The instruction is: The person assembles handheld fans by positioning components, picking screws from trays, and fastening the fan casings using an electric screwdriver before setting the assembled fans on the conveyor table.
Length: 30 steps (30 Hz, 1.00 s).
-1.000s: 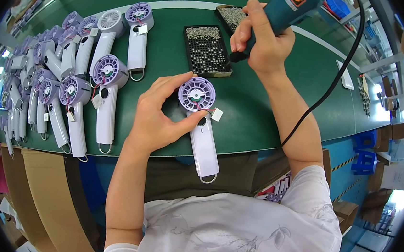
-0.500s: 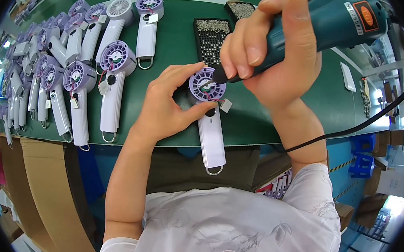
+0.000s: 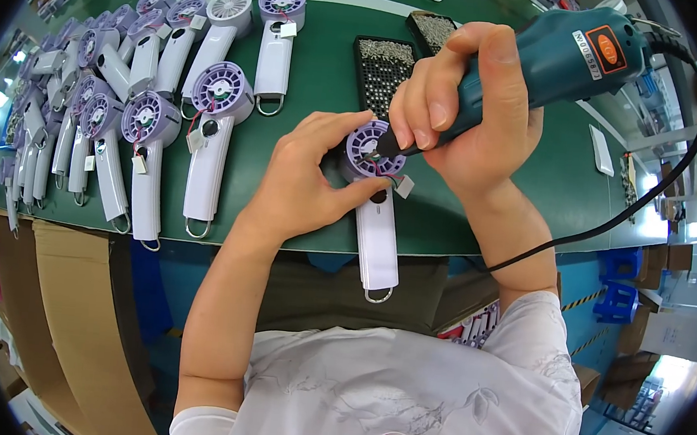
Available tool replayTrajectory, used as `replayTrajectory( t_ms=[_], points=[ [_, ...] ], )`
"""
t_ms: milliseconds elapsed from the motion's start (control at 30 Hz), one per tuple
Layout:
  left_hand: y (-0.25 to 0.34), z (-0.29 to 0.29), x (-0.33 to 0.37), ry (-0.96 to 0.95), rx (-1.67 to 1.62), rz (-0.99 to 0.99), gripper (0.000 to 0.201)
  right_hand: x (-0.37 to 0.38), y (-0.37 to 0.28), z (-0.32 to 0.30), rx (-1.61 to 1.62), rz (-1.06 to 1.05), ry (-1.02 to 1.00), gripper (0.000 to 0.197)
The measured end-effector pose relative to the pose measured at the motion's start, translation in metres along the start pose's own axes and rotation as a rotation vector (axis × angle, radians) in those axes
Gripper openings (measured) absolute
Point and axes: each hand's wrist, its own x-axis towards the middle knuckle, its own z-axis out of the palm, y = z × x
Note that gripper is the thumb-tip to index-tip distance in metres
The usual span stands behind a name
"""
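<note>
My right hand (image 3: 483, 105) is wrapped round a dark teal electric screwdriver (image 3: 561, 58), its black nose tilted down to the left. The tip is at the purple round head of a white handheld fan (image 3: 377, 245), close to the middle of its ring. Thumb and fingers of my left hand (image 3: 311, 169) grip the fan's head from the left. The fan's handle points toward me and its metal loop hangs past the table edge. A small white connector (image 3: 403, 187) on thin wires sticks out at the head's right side.
On the green table (image 3: 312, 65), several more white fans (image 3: 209, 156) with purple heads crowd the left. A black screw tray (image 3: 384, 76) lies beyond my hands, another small tray (image 3: 431, 32) behind it. The black cord (image 3: 613, 220) loops at right. Cardboard (image 3: 80, 302) stands below left.
The screwdriver's nose has come down closer to the middle of the fan's head. The whole view has shifted slightly; my left hand keeps its grip on the fan.
</note>
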Motion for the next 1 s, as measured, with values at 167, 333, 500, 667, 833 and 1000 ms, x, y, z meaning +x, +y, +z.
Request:
replayTrajectory(
  t_ms=[167,333,500,667,833,1000],
  points=[
    [0.001,0.001,0.001,0.002,0.009,0.010,0.063,-0.001,0.004,-0.004,0.014,0.003,0.000,0.031],
    [0.001,0.000,0.001,0.003,-0.006,0.011,0.063,-0.001,0.007,-0.001,-0.011,0.007,-0.009,0.030],
    [-0.001,0.001,0.000,0.004,-0.001,0.022,0.064,0.000,-0.001,-0.002,0.018,0.006,0.033,0.033],
    [0.003,0.002,-0.003,0.026,0.043,0.038,0.064,0.004,-0.005,-0.014,0.284,-0.014,0.045,0.026],
    [0.007,0.000,-0.005,0.038,0.013,0.045,0.067,0.007,-0.005,-0.019,0.315,0.013,0.170,0.033],
    [0.002,0.000,-0.002,0.102,0.006,0.199,0.056,0.006,-0.006,-0.017,0.243,0.035,0.219,0.039]
  ],
)
